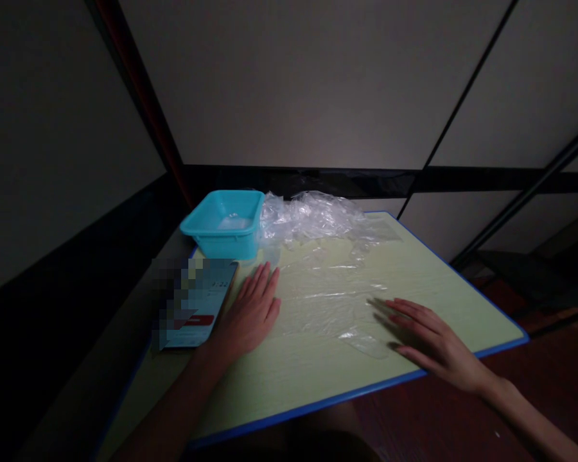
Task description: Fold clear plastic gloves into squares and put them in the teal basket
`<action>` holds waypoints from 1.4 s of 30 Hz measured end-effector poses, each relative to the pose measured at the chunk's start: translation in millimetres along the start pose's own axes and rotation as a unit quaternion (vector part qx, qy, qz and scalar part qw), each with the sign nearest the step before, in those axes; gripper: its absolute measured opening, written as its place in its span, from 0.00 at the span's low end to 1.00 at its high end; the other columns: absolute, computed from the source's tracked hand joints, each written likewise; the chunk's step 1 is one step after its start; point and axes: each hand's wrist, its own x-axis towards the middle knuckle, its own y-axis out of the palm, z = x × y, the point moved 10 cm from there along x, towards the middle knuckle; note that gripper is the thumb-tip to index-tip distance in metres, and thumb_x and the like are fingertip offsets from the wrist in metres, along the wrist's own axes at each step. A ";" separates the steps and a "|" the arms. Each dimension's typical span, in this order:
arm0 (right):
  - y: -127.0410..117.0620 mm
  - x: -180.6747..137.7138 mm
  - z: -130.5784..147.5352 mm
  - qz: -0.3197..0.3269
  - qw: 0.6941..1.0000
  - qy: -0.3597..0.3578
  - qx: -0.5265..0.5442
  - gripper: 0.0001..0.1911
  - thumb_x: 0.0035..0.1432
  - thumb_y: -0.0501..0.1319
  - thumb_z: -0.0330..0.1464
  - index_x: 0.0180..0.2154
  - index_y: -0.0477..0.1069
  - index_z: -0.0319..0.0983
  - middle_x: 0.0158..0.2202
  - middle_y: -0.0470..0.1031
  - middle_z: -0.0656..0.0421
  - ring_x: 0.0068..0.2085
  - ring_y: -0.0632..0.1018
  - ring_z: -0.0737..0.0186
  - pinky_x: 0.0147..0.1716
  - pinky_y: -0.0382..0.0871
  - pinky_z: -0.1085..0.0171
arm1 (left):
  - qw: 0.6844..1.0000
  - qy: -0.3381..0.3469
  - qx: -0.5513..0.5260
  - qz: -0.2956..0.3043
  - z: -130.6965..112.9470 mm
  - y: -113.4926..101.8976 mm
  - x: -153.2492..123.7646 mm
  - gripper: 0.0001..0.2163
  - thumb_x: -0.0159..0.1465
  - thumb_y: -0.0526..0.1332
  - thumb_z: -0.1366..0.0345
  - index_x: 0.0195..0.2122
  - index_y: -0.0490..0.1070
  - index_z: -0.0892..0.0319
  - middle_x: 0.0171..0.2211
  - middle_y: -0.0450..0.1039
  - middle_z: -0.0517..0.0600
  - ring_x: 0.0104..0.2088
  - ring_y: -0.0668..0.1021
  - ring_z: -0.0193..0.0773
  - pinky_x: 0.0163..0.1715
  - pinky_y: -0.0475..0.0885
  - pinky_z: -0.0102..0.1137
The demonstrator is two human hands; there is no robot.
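A clear plastic sheet or bag (327,292) lies spread flat on the pale green table (289,378). My left hand (249,314) rests palm down with fingers stretched out at the sheet's left edge. My right hand (426,340) lies flat with fingers spread on the sheet's right end. Neither hand grips anything. A phone (197,301) with a lit screen lies just left of my left hand.
A turquoise plastic tub (224,224) stands at the table's far left corner. A heap of crumpled clear plastic bags (313,215) lies beside it at the back. The table has a blue edge (366,388). Dark walls close in behind and left.
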 end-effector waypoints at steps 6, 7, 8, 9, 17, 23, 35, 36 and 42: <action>-9.7 0.2 19.3 -0.002 0.998 -0.063 -0.020 0.14 0.61 0.53 0.31 0.48 0.67 0.39 0.49 0.71 0.53 0.50 0.70 0.59 0.43 0.70 0.60 | 0.996 0.054 -0.058 -0.051 -19.1 -16.4 1.9 0.20 0.64 0.44 0.70 0.59 0.51 0.63 0.63 0.45 0.58 0.62 0.47 0.45 0.58 0.49 0.46; -10.3 0.0 25.6 0.008 0.996 -0.081 -0.025 0.14 0.62 0.51 0.30 0.48 0.67 0.38 0.48 0.72 0.53 0.49 0.71 0.60 0.43 0.70 0.60 | 0.994 0.065 -0.067 -0.056 -22.4 -18.6 1.8 0.20 0.64 0.45 0.70 0.58 0.53 0.63 0.62 0.46 0.58 0.62 0.48 0.44 0.59 0.49 0.46; -10.9 -0.4 32.1 0.016 0.994 -0.100 -0.031 0.14 0.64 0.49 0.30 0.47 0.68 0.38 0.46 0.73 0.53 0.48 0.72 0.61 0.42 0.70 0.61 | 0.992 0.076 -0.075 -0.061 -25.7 -20.4 1.6 0.19 0.64 0.45 0.71 0.57 0.54 0.62 0.62 0.47 0.58 0.62 0.48 0.44 0.59 0.49 0.45; -11.7 -1.0 38.7 0.023 0.992 -0.118 -0.038 0.15 0.64 0.46 0.29 0.45 0.69 0.37 0.44 0.74 0.53 0.45 0.73 0.62 0.40 0.70 0.62 | 0.991 0.089 -0.082 -0.063 -29.2 -21.8 1.4 0.19 0.64 0.45 0.71 0.57 0.56 0.62 0.62 0.48 0.58 0.62 0.49 0.43 0.59 0.49 0.45; -5.5 -2.2 68.1 0.031 0.970 -0.213 -0.117 0.19 0.66 0.41 0.27 0.43 0.69 0.33 0.35 0.76 0.54 0.35 0.75 0.64 0.36 0.69 0.63 | 0.976 0.172 -0.123 -0.051 -53.8 -25.4 -2.8 0.15 0.62 0.49 0.74 0.49 0.65 0.60 0.57 0.59 0.55 0.59 0.59 0.42 0.57 0.56 0.43; -3.6 2.2 71.7 0.019 0.962 -0.238 -0.132 0.18 0.66 0.42 0.27 0.41 0.71 0.36 0.38 0.76 0.55 0.40 0.74 0.64 0.37 0.68 0.63 | 0.971 0.199 -0.125 -0.031 -64.4 -24.1 -6.0 0.14 0.62 0.50 0.74 0.48 0.66 0.58 0.53 0.65 0.52 0.55 0.63 0.39 0.54 0.61 0.39; 1.3 8.7 72.3 0.031 0.966 -0.238 -0.099 0.18 0.65 0.43 0.27 0.45 0.69 0.37 0.37 0.77 0.54 0.37 0.76 0.62 0.35 0.70 0.61 | 0.972 0.210 -0.105 0.000 -68.0 -17.7 -7.3 0.12 0.63 0.50 0.73 0.46 0.67 0.59 0.50 0.67 0.52 0.52 0.67 0.39 0.52 0.63 0.37; 1.1 9.1 71.5 0.032 0.966 -0.236 -0.096 0.18 0.65 0.42 0.27 0.45 0.69 0.38 0.37 0.77 0.54 0.37 0.76 0.62 0.34 0.70 0.61 | 0.972 0.209 -0.104 0.000 -67.9 -17.8 -7.3 0.12 0.63 0.50 0.73 0.46 0.67 0.59 0.50 0.67 0.52 0.52 0.67 0.39 0.52 0.63 0.37; -13.5 20.6 63.0 0.029 0.982 -0.185 -0.025 0.18 0.66 0.42 0.28 0.50 0.65 0.38 0.37 0.76 0.54 0.37 0.75 0.62 0.34 0.70 0.61 | 0.971 0.217 -0.096 0.005 -72.5 -17.3 -7.2 0.14 0.63 0.50 0.73 0.50 0.63 0.61 0.51 0.67 0.52 0.51 0.68 0.38 0.52 0.63 0.37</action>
